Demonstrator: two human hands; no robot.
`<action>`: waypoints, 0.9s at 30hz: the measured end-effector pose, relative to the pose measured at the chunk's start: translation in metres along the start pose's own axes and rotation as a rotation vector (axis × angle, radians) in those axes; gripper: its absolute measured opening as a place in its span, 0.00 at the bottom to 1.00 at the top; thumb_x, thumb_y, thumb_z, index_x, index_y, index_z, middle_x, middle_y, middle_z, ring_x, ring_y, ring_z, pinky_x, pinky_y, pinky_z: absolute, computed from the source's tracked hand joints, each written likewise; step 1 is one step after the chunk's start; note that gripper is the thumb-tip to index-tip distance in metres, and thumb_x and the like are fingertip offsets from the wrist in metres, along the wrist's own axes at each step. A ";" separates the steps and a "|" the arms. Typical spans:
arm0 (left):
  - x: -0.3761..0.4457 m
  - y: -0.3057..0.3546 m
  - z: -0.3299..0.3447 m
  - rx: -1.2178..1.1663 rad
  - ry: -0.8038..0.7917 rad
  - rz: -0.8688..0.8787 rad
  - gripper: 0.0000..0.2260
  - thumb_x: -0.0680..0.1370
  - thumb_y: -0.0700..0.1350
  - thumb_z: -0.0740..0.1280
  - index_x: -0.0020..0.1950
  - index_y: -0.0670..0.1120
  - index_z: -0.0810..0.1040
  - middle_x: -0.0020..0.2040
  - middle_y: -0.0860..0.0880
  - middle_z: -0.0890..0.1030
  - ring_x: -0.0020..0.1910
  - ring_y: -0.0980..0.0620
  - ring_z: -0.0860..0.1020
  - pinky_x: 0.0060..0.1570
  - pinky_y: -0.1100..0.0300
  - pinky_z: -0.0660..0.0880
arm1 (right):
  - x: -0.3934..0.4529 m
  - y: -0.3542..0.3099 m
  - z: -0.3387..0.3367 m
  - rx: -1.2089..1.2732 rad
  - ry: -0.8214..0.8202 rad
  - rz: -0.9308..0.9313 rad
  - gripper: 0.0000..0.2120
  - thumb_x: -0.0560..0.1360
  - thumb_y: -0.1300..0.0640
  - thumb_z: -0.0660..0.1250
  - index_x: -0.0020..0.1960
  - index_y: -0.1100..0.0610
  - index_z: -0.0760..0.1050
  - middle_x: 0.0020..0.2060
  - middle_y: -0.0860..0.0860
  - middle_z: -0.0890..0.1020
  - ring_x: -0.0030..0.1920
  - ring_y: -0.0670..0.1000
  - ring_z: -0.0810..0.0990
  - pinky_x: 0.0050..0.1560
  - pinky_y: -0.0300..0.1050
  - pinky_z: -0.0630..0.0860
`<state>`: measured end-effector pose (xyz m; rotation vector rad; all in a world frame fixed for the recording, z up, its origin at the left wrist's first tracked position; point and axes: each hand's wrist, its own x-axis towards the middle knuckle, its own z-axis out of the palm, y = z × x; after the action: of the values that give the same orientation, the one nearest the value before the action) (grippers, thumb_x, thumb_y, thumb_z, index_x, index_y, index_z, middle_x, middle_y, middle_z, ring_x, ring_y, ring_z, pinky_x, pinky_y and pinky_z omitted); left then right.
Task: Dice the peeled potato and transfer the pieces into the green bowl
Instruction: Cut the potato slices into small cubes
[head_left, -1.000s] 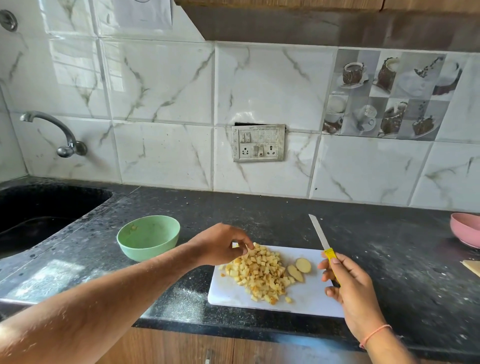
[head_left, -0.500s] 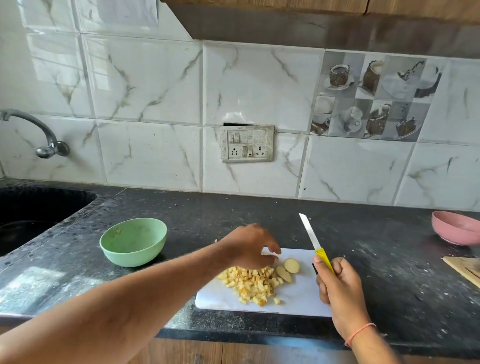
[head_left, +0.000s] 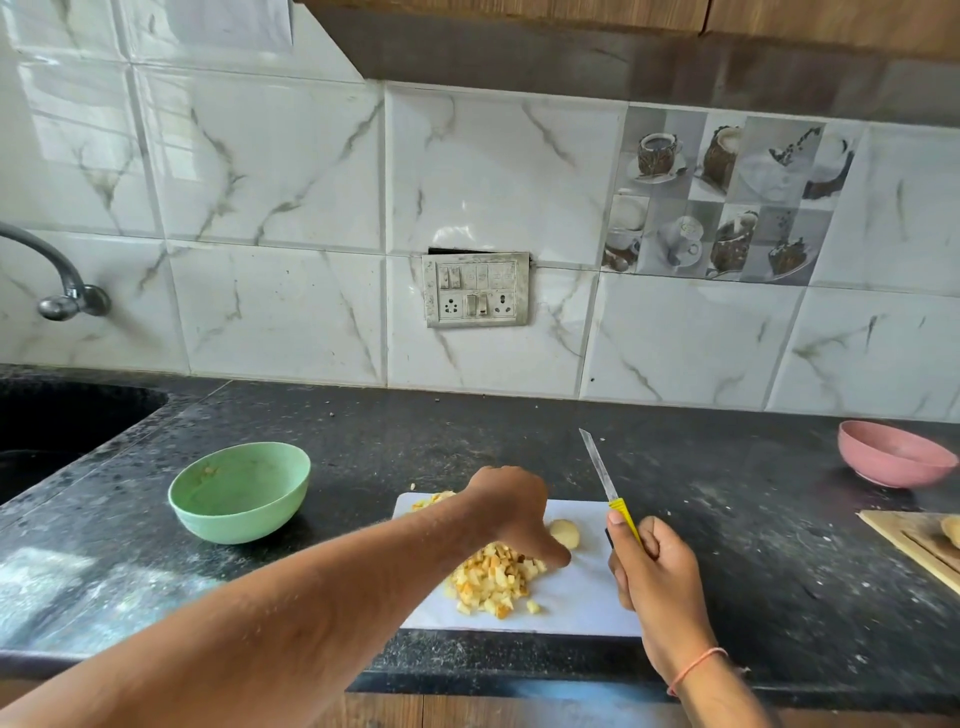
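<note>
Potato dice heaped yellow-orange on white board, one uncut slice beside. Left hand over the heap, finger state unclear. Right hand grips knife, blade up.

We're in a home kitchen — the glossy white marble-look wall tiles say so at once, with a printed tile panel of coffee cups and desserts up at two o'clock. At nine o'clock, a curved chrome tap hangs over a dark sunken sink. The speckled black stone countertop runs right across, and dead centre sits a grubby white switch-and-socket plate. Up at twelve o'clock, brown wooden wall cabinets — lived-in, domestic, flour-dusted.
</note>
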<state>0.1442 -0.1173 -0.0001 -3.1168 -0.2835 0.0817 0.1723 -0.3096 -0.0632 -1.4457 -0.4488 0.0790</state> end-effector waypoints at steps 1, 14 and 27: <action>-0.001 -0.002 0.000 -0.009 0.008 -0.004 0.26 0.70 0.71 0.71 0.45 0.47 0.85 0.38 0.51 0.81 0.40 0.47 0.79 0.37 0.56 0.71 | 0.000 0.000 0.000 -0.001 0.000 0.002 0.24 0.81 0.50 0.70 0.38 0.53 0.56 0.29 0.56 0.63 0.30 0.52 0.58 0.27 0.42 0.57; -0.015 -0.039 -0.017 -0.267 0.155 0.005 0.31 0.66 0.72 0.64 0.47 0.46 0.85 0.47 0.48 0.84 0.44 0.50 0.81 0.45 0.47 0.85 | -0.002 -0.002 0.001 -0.011 0.004 0.015 0.24 0.81 0.51 0.71 0.37 0.52 0.56 0.29 0.55 0.63 0.30 0.52 0.57 0.27 0.41 0.56; -0.143 -0.138 0.103 -0.489 0.505 -0.028 0.16 0.71 0.67 0.73 0.49 0.60 0.75 0.56 0.66 0.74 0.58 0.60 0.74 0.59 0.55 0.76 | -0.001 0.002 0.006 -0.264 -0.082 -0.113 0.24 0.80 0.43 0.70 0.38 0.54 0.61 0.29 0.51 0.65 0.31 0.50 0.61 0.31 0.44 0.60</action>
<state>-0.0267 -0.0066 -0.0936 -3.4329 -0.3775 -0.8888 0.1694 -0.3042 -0.0654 -1.6767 -0.6250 -0.0123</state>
